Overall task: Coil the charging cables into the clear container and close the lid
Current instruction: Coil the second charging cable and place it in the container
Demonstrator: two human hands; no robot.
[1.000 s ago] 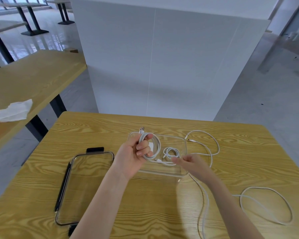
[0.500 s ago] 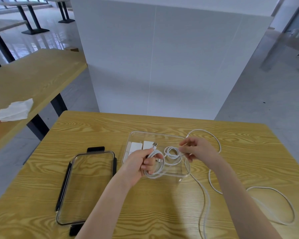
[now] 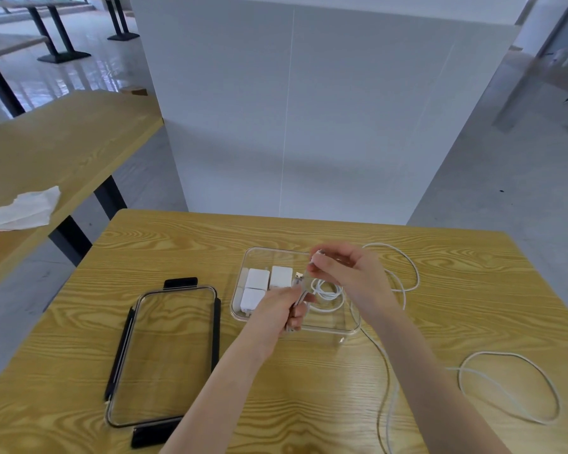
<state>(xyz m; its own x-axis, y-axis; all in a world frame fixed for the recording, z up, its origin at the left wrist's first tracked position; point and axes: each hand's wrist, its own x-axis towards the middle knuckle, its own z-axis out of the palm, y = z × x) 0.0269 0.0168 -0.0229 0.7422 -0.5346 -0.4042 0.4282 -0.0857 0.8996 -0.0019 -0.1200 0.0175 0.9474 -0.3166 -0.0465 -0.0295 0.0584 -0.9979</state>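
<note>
A clear container [image 3: 325, 329] stands mid-table, holding white charger plugs [image 3: 269, 283] on its left side and a small coiled white cable [image 3: 327, 291]. My left hand [image 3: 281, 311] grips a bundled coil of white cable over the container's near edge. My right hand [image 3: 348, 273] pinches the same cable's free end above the container. A long white cable [image 3: 512, 385] trails off to the right in loose loops on the table. The clear lid [image 3: 164, 355] with black clips lies flat to the left of the container.
The wooden table [image 3: 191, 244] ends close behind the container, before a white wall. A second wooden table at the left carries a crumpled white tissue [image 3: 25, 209] and an orange item at the frame's edge.
My right hand has risen and moved toward the far side of the container, drawing the cable end up. My left hand has turned the coil edge-on and stayed near the container's front.
</note>
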